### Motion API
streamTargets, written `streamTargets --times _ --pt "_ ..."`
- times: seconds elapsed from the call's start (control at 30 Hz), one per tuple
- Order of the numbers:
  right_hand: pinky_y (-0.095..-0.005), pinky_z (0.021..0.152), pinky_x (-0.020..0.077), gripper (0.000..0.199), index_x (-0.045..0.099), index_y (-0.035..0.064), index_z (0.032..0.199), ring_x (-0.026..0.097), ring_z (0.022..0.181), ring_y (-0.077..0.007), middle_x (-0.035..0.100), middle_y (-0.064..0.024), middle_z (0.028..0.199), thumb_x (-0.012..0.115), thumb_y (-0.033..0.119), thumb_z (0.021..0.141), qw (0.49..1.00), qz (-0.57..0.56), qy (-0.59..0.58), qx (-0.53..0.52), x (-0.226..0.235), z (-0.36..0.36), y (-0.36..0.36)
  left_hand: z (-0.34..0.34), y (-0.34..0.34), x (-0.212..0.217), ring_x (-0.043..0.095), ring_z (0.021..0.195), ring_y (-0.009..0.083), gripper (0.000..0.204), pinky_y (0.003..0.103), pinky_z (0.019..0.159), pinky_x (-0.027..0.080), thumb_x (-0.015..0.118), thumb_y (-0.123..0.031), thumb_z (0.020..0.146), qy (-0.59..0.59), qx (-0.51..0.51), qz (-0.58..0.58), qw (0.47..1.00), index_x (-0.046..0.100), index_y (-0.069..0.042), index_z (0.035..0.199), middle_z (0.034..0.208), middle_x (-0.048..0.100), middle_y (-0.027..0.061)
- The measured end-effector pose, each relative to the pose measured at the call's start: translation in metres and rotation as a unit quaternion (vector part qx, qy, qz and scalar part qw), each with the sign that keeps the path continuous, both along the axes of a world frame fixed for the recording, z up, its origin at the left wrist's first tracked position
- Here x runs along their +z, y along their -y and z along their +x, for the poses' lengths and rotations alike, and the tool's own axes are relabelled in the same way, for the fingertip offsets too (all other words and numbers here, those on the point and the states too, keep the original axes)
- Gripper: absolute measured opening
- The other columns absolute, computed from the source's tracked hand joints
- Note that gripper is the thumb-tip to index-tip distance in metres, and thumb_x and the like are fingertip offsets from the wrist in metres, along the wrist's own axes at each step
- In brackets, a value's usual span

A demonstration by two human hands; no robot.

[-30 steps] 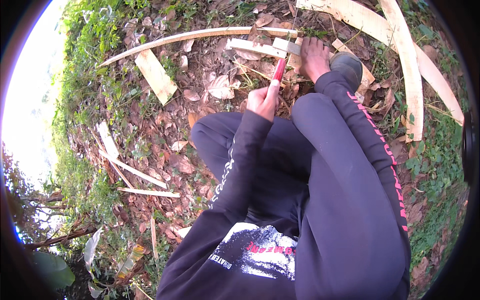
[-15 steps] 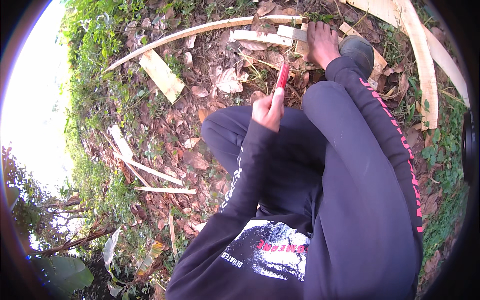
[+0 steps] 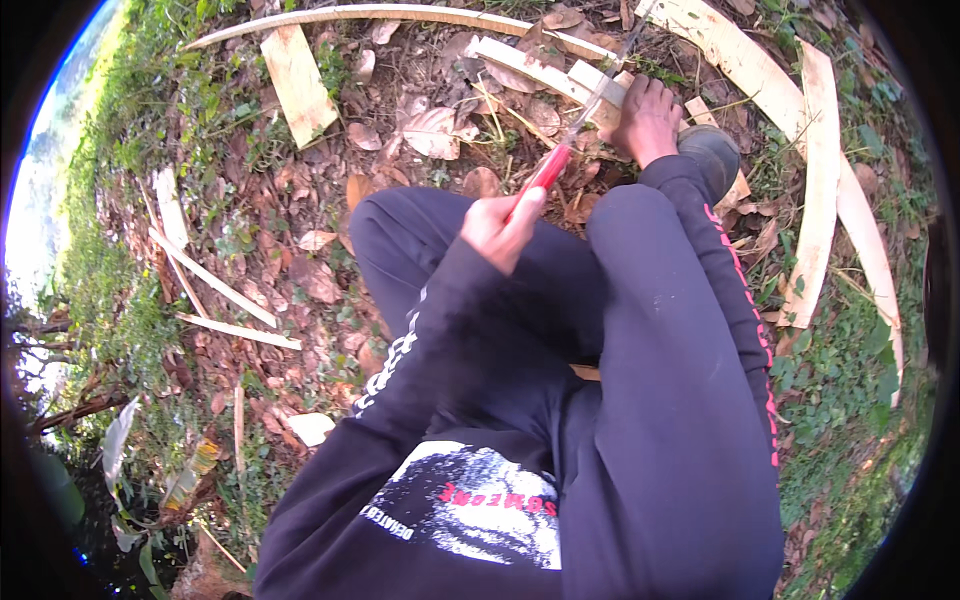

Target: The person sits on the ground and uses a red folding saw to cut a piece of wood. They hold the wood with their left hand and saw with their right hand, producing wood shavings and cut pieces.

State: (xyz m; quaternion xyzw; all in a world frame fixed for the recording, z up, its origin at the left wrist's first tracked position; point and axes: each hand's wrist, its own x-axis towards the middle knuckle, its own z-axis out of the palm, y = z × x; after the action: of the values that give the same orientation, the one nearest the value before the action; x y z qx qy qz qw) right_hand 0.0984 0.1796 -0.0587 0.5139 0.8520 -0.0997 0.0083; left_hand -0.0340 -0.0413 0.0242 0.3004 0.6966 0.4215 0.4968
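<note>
My left hand (image 3: 503, 228) is closed around the red handle of a saw (image 3: 550, 168), whose long narrow blade slants up to the right. The blade crosses a small pale wood block (image 3: 597, 80) at the end of a thin wooden strip (image 3: 525, 66); whether it touches the wood is hard to tell. Just right of the blade, my right hand (image 3: 648, 118) presses down on the wood with its fingers bent over it. Its fingertips and part of the wood are hidden. Beside that hand, a dark shoe (image 3: 710, 160) rests on more wood.
A long curved strip (image 3: 400, 12) lies at the far side, with a flat board (image 3: 300, 85) under it. Long planks (image 3: 815, 180) cross at the right. Thin offcuts (image 3: 215, 278) lie at the left among dry leaves. My bent legs (image 3: 680, 330) fill the middle.
The saw has tilted, so its blade leans further right and more of its side shows. My left hand has drawn back slightly to the left. The right hand stays on the wood.
</note>
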Motion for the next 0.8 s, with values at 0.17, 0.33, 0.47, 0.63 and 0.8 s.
streamTargets --times 0.17,0.33,0.47,0.63,0.8 --pt "-0.0484 0.1 0.0374 0.09 0.043 -0.0034 0.123 0.048 0.119 -0.0366 0.051 -0.0204 0.121 0.092 0.038 0.06 1.0 0.011 0.011 0.013 -0.004 -0.004 0.007 -0.002 0.022 0.004 0.04 0.05 0.0046 0.052 0.029 0.047 0.034 0.055 -0.039 0.102 -0.013 -0.003 -0.011 1.0 0.064 0.002 0.071 0.052 0.044 -0.003" --pt "-0.0492 0.101 0.0367 0.088 0.042 -0.0033 0.122 0.047 0.121 -0.0376 0.051 -0.0215 0.122 0.092 0.036 0.061 1.0 -0.016 0.011 0.008 0.0 -0.005 0.0 0.004 -0.052 -0.012 0.043 0.049 0.0134 0.054 0.038 0.052 0.041 0.057 -0.045 0.097 -0.051 -0.008 -0.031 0.998 0.066 0.005 0.078 0.05 0.044 0.0081" --pt "-0.0499 0.101 0.0372 0.086 0.043 -0.0027 0.119 0.048 0.12 -0.0387 0.051 -0.022 0.122 0.092 0.037 0.061 1.0 -0.007 0.017 0.011 0.003 -0.004 -0.001 -0.002 0.04 0.015 0.037 0.049 0.0045 0.055 0.029 0.046 0.031 0.054 -0.039 0.102 -0.011 -0.007 -0.043 0.999 0.057 -0.002 0.061 0.053 0.042 -0.0055" --pt "-0.05 0.099 0.0383 0.086 0.043 -0.002 0.119 0.049 0.119 -0.0392 0.051 -0.0233 0.122 0.092 0.036 0.06 1.0 0.009 0.015 0.02 0.002 0.001 0.002 -0.009 0.008 -0.005 0.045 0.047 0.013 0.053 0.035 0.05 0.041 0.056 -0.042 0.099 -0.053 -0.046 -0.033 0.997 0.067 0.004 0.075 0.05 0.046 0.0079" --pt "-0.0491 0.099 0.0388 0.088 0.043 -0.0026 0.121 0.049 0.118 -0.0378 0.051 -0.0225 0.122 0.093 0.035 0.058 1.0 0.002 0.018 0.011 -0.001 -0.001 0.001 0.007 -0.037 -0.014 0.046 0.048 0.0169 0.056 0.039 0.053 0.043 0.056 -0.048 0.098 -0.05 -0.001 -0.018 0.999 0.068 0.003 0.078 0.049 0.045 0.01"
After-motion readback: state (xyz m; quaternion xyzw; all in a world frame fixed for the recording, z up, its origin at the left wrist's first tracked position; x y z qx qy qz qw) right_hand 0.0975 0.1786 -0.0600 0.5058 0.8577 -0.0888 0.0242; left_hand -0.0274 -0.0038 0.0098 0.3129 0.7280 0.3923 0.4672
